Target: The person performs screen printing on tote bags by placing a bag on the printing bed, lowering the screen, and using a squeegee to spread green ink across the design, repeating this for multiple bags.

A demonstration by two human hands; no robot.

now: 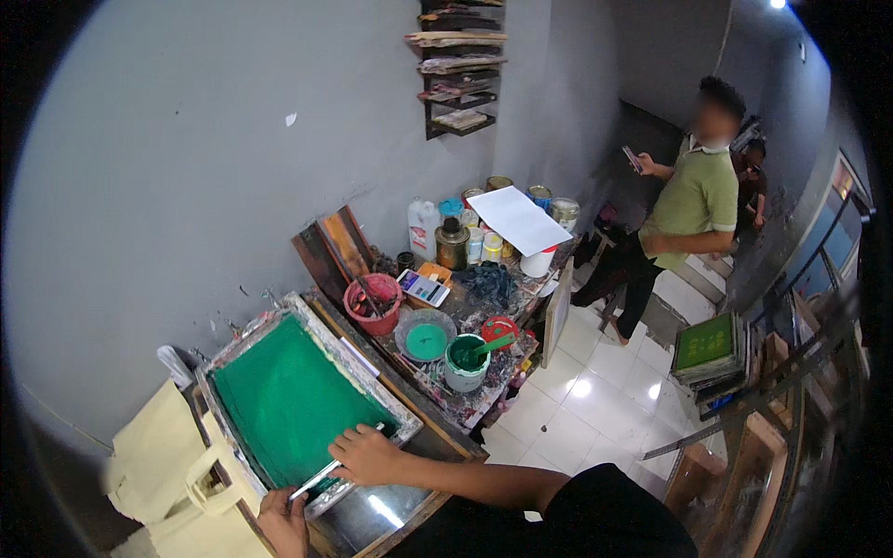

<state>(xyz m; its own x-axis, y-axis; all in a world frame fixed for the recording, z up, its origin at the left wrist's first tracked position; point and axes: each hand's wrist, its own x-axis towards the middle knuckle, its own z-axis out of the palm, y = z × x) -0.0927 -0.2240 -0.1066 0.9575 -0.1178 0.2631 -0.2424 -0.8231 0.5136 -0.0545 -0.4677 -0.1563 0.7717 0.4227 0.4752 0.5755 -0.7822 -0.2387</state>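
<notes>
A screen-printing frame (pixel 400 418) lies on the table before me, its mesh (pixel 293 400) covered in green ink. Along the frame's near end runs a squeegee (pixel 314 482), seen as a narrow pale bar. My left hand (pixel 283 523) grips its left end, thumb and fingers closed. Over its right end, my right hand (pixel 366 455) has its fingers curled around the bar. The squeegee's lower edge is hidden from me. Beside the frame, on the left, lie cream fabric bags (pixel 158 456), one with a looped handle.
Right of the frame, a stained bench holds a pail of green ink (pixel 467 370) with a green spatula, a bowl of green ink (pixel 426 340), a red bucket (pixel 374 302), a phone (pixel 424 287) and several cans. A person (pixel 693 195) stands beyond. Stacked screens (pixel 709 346) are at right.
</notes>
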